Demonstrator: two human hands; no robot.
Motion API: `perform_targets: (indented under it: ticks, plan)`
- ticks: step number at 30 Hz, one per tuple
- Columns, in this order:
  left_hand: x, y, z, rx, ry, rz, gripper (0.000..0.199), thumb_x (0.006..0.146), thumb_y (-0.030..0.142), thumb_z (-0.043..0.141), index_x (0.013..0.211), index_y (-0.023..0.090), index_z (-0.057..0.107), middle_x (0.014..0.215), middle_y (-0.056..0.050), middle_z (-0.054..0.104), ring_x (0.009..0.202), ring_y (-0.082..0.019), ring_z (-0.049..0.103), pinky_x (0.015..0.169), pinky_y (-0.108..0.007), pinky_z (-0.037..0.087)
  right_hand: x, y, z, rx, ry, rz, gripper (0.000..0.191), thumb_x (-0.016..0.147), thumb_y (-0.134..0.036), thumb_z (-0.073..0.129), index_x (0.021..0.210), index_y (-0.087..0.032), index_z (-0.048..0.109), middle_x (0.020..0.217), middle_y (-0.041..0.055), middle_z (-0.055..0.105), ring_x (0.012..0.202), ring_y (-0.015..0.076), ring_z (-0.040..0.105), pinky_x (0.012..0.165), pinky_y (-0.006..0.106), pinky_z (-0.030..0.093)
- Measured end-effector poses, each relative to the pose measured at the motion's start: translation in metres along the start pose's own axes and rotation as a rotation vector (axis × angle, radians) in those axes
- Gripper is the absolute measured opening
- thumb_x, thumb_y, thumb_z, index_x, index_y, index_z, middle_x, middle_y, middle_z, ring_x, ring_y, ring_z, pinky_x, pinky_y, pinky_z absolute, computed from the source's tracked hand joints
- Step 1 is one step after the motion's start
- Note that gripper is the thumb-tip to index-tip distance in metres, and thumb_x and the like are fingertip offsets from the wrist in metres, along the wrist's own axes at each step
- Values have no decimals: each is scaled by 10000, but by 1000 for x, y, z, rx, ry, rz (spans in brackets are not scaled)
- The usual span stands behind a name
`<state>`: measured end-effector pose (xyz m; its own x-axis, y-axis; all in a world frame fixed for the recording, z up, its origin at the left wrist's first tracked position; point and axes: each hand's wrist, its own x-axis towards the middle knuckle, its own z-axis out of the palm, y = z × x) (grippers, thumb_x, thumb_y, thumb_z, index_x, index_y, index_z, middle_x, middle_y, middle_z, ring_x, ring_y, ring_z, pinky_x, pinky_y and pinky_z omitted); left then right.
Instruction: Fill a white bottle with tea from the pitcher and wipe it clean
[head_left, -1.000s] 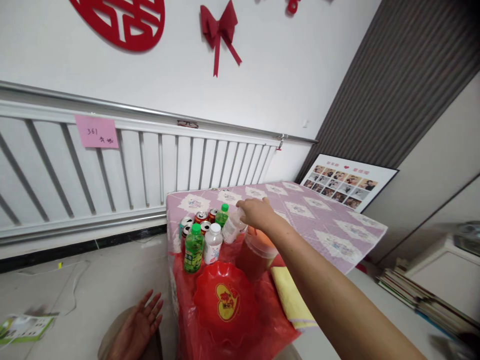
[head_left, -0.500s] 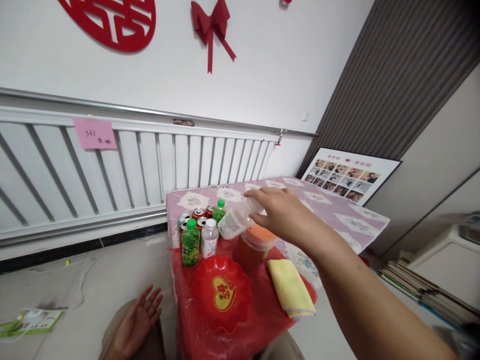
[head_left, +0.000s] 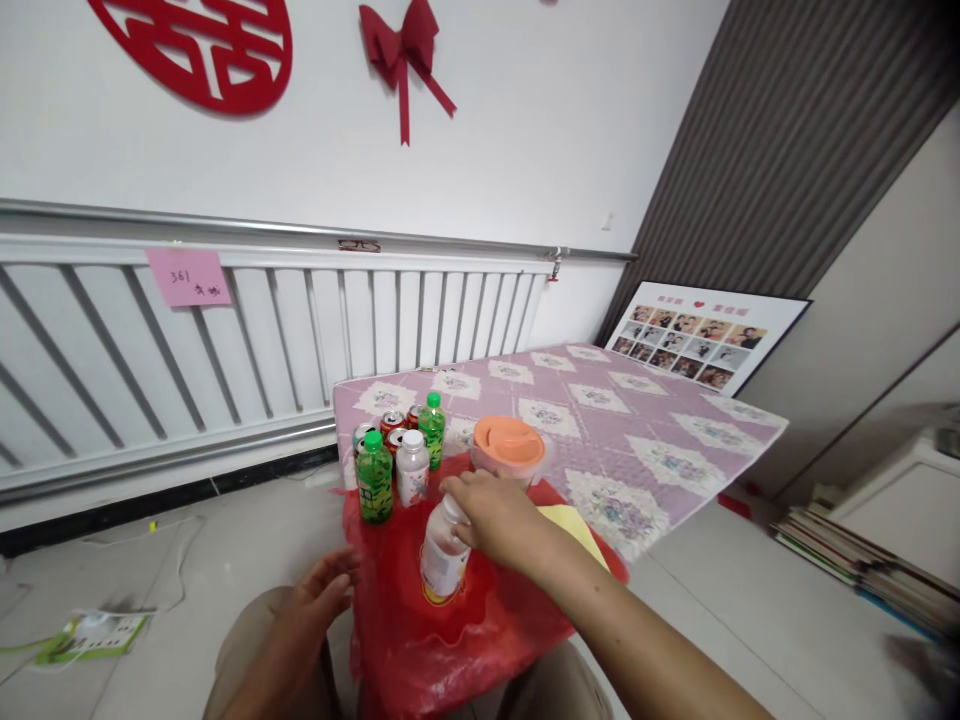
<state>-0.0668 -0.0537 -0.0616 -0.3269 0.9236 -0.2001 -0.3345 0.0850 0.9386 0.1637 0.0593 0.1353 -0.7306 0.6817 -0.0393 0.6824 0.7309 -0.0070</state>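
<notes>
My right hand (head_left: 491,515) grips a clear plastic bottle (head_left: 444,555) by its white cap, holding it over the red scalloped plate (head_left: 450,625). Left of the plate, my left hand (head_left: 322,600) is raised near the table's edge, fingers apart and slightly blurred, holding nothing. Behind the plate stand a green-capped bottle (head_left: 375,485), a white-capped bottle (head_left: 412,472), another green bottle (head_left: 433,430) and several cans (head_left: 393,424). A container with an orange lid (head_left: 508,445) stands beyond my right hand. A yellow cloth (head_left: 576,530) is partly hidden by my right forearm.
Red plastic film (head_left: 397,675) covers the near part of the table, over a purple patterned cloth (head_left: 585,400). A white radiator (head_left: 285,340) runs behind. A photo board (head_left: 697,335) leans at the right. A power strip (head_left: 97,637) lies on the floor at the left.
My right hand has brought the bottle from beside the orange-lidded container toward me, over the red plate, and it is now more upright. My left hand has risen and moved right, nearer the table.
</notes>
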Motion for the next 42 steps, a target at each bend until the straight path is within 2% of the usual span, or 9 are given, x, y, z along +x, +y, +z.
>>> perform_targets:
  ticks: [3,7,11,16,23,28,30,34,42]
  plan:
    - [3,18,37,228,-78,180,493,681,380,763,1128,206,649,1155,-105,706,1082,-301,649,951,-433,499,5,-4,9,9,-13,-3,288,798,-205,659,1084,-172,640,1095,127,709,1059,314,625,875,403,409]
    - [21,20,75,445,-116,372,696,640,264,749,1302,200,541,1292,-130,638,1219,-317,574,1056,-483,429,12,-4,18,35,-21,-6,360,797,-176,639,1156,-167,625,1151,143,693,1062,315,632,871,419,414]
    - [34,10,110,443,-145,437,855,593,182,774,1383,171,446,1416,-150,533,1327,-320,482,1145,-485,337,13,1,25,73,-3,-5,389,802,-172,623,1191,-175,617,1148,128,695,1072,301,630,883,406,408]
    - [38,4,140,426,-175,470,793,623,102,722,1361,203,451,1318,-106,606,1205,-275,577,1069,-432,430,11,10,35,140,26,1,345,816,-194,613,1160,-184,636,1119,106,706,1056,276,638,879,378,417]
    - [41,2,139,446,-138,468,652,655,115,682,1273,183,485,1200,-109,625,1057,-261,622,915,-395,509,6,21,37,293,99,35,609,799,-354,688,1356,-163,532,1245,135,663,1163,273,597,952,350,432]
    - [44,4,133,440,-146,435,661,657,108,688,1280,208,492,1148,-85,642,987,-235,636,853,-352,527,10,13,26,214,116,132,354,875,-435,600,1075,-153,674,1016,117,710,950,265,670,793,340,474]
    - [45,3,131,436,-152,423,673,649,107,697,1284,213,502,1155,-88,647,1000,-242,636,838,-341,531,15,6,22,124,95,165,353,904,-480,547,977,-160,679,977,120,719,905,276,681,732,342,471]
    - [48,-2,130,446,-145,408,731,620,113,709,1311,210,491,1182,-103,645,1032,-268,636,864,-362,529,24,-4,17,5,34,201,423,947,-524,447,981,-160,660,1001,147,735,909,299,699,690,346,464]
    - [49,-6,131,527,-77,462,676,620,125,688,1257,180,471,1239,-150,613,1154,-310,590,1014,-453,459,32,5,25,96,-10,98,247,870,-378,608,989,-161,618,978,111,725,895,265,673,703,325,435]
